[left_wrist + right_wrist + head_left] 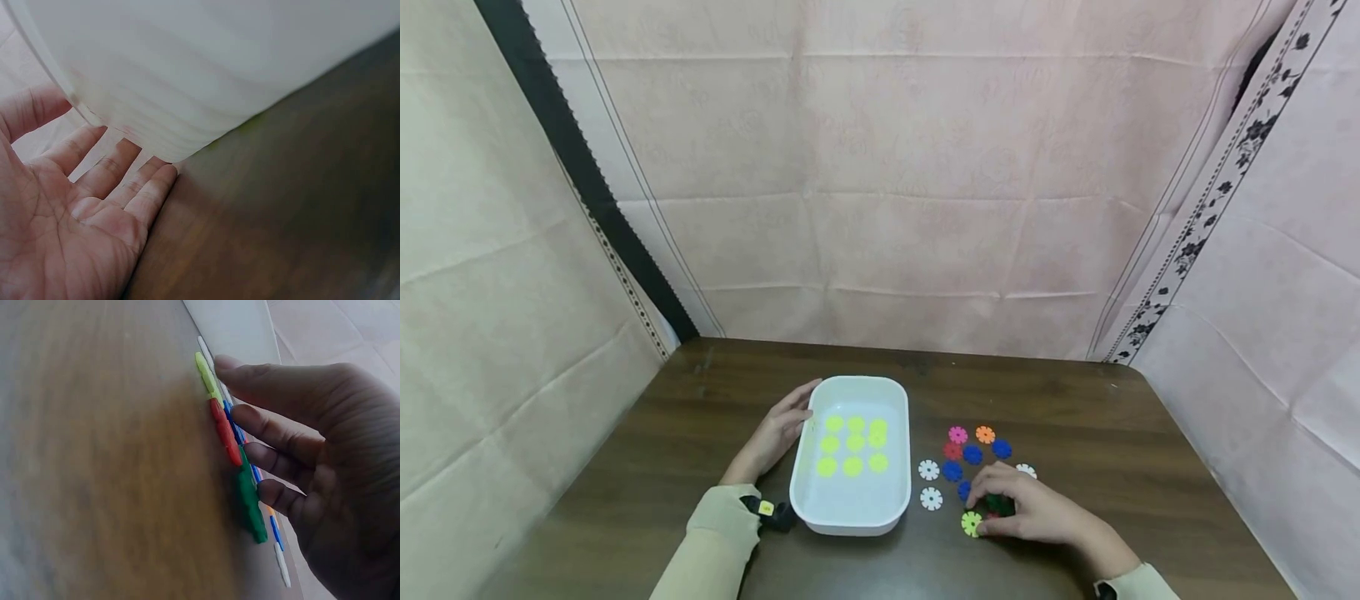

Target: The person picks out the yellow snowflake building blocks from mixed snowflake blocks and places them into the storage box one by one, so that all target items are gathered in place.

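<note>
A white rectangular tray [851, 517] stands on the table, with round yellow-green spots [852, 467] in rows on its floor. My left hand [778, 437] is at the tray's far left side; its extended fingers [147, 200] touch the outer wall and the thumb meets the rim. Over a group of notched plastic discs is my right hand [1018, 504], its fingers bent. Its thumb touches or lies very near a yellow-green disc [972, 524], with a gap between thumb and index. Beneath the hand are a green disc [250, 506] and a red disc [225, 431], partly hidden.
Beyond the right hand lie pink [957, 434], orange [985, 434], red [952, 451] and several blue discs [1002, 448]. White discs [931, 498] lie close to the tray's right side. Pale cloth [910, 208] hangs around the brown table [1105, 467].
</note>
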Tool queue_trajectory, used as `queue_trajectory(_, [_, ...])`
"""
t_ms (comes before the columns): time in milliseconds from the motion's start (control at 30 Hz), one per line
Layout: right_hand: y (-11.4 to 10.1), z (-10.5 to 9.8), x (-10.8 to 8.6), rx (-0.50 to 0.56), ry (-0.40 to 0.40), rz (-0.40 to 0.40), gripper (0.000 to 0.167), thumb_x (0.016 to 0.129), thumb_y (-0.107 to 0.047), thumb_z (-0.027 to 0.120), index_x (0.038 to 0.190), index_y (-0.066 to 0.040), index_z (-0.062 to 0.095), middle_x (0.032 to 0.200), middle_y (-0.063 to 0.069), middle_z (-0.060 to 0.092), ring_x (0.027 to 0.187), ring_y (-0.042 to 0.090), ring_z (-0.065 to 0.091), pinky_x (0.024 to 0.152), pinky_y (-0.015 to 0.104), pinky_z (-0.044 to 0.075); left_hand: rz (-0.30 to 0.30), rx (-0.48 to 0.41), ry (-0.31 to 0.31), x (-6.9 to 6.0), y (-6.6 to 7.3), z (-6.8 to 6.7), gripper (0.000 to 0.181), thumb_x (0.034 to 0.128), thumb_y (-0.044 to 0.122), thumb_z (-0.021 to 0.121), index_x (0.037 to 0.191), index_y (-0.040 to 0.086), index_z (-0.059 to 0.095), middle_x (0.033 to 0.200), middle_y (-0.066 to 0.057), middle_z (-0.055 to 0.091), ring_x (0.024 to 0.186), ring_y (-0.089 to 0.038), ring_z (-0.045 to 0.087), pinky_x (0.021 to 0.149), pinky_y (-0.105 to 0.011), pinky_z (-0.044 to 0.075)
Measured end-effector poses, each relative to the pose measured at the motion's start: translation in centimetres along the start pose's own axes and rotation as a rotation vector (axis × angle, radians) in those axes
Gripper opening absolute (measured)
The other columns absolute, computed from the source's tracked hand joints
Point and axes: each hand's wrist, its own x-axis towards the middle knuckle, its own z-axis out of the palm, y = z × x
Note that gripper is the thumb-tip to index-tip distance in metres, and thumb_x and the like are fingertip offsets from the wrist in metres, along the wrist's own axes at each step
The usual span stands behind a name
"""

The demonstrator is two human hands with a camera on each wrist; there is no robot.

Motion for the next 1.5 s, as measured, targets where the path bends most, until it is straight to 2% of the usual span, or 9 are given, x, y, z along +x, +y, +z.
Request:
queue_trajectory(200, [0.10, -0.14, 0.00, -0.018, -0.033, 0.029, 0.018, 0.092, -0.033, 0.074, 0.109, -0.033, 0.069, 0.119, -0.011, 0.061, 0.110, 0.012, 0.050, 0.089, 0.035, 0.047, -0.001, -0.004, 0.008, 0.19, 0.37, 0.08, 0.055, 0.1002, 0.011, 0.050, 0.154, 0.016, 0.040, 0.157, -0.010, 0.039, 0.141, -0.030, 0.040, 0.102, -0.024, 0.044])
queue_trajectory(500, [0.41, 0.13, -0.04, -0.049, -0.051, 0.044, 0.022, 0.091, -0.032, 0.075, 0.113, -0.035, 0.069, 0.117, -0.016, 0.058, 0.112, 0.008, 0.049, 0.094, 0.036, 0.048, -0.001, -0.014, -0.010, 0.02, 0.01, -0.10, 0.056, 0.1002, 0.012, 0.050, 0.155, 0.015, 0.038, 0.158, -0.012, 0.037, 0.140, -0.032, 0.041, 0.102, -0.025, 0.045])
queue_trajectory(767, [0.62, 0.39, -0.26, -0.049, -0.058, 0.055, 0.024, 0.091, -0.034, 0.074, 0.115, -0.036, 0.068, 0.119, -0.016, 0.057, 0.113, 0.008, 0.047, 0.093, 0.035, 0.048, 0.010, -0.013, -0.016, -0.04, -0.15, 0.03, 0.056, 0.1005, 0.009, 0.049, 0.155, 0.013, 0.037, 0.158, -0.012, 0.037, 0.139, -0.029, 0.041, 0.101, -0.023, 0.045])
queue_trajectory(1133, [0.54, 0.41, -0.06, -0.049, -0.061, 0.062, 0.024, 0.091, -0.033, 0.074, 0.113, -0.032, 0.065, 0.122, -0.012, 0.058, 0.116, 0.008, 0.047, 0.096, 0.035, 0.047, 0.018, 0.008, -0.017, 0.00, -0.01, -0.11, 0.055, 0.1014, 0.009, 0.046, 0.155, 0.014, 0.037, 0.158, -0.013, 0.037, 0.140, -0.032, 0.040, 0.102, -0.024, 0.045])
queue_trajectory(1333, [0.36, 0.43, 0.01, -0.035, -0.055, 0.045, 0.025, 0.091, -0.031, 0.074, 0.113, -0.030, 0.062, 0.121, -0.012, 0.059, 0.114, 0.009, 0.048, 0.096, 0.034, 0.047, 0.026, -0.007, -0.018, 0.01, -0.04, -0.10, 0.055, 0.1009, 0.008, 0.047, 0.155, 0.013, 0.038, 0.157, -0.014, 0.037, 0.137, -0.027, 0.045, 0.102, -0.024, 0.045])
queue_trajectory(1500, [0.22, 0.45, 0.03, -0.027, -0.047, 0.060, 0.023, 0.091, -0.033, 0.074, 0.111, -0.031, 0.061, 0.111, -0.015, 0.059, 0.105, 0.010, 0.053, 0.089, 0.032, 0.048, 0.034, -0.013, -0.024, 0.07, -0.15, -0.14, 0.056, 0.1005, 0.008, 0.048, 0.155, 0.011, 0.036, 0.157, -0.016, 0.037, 0.135, -0.025, 0.046, 0.102, -0.024, 0.045])
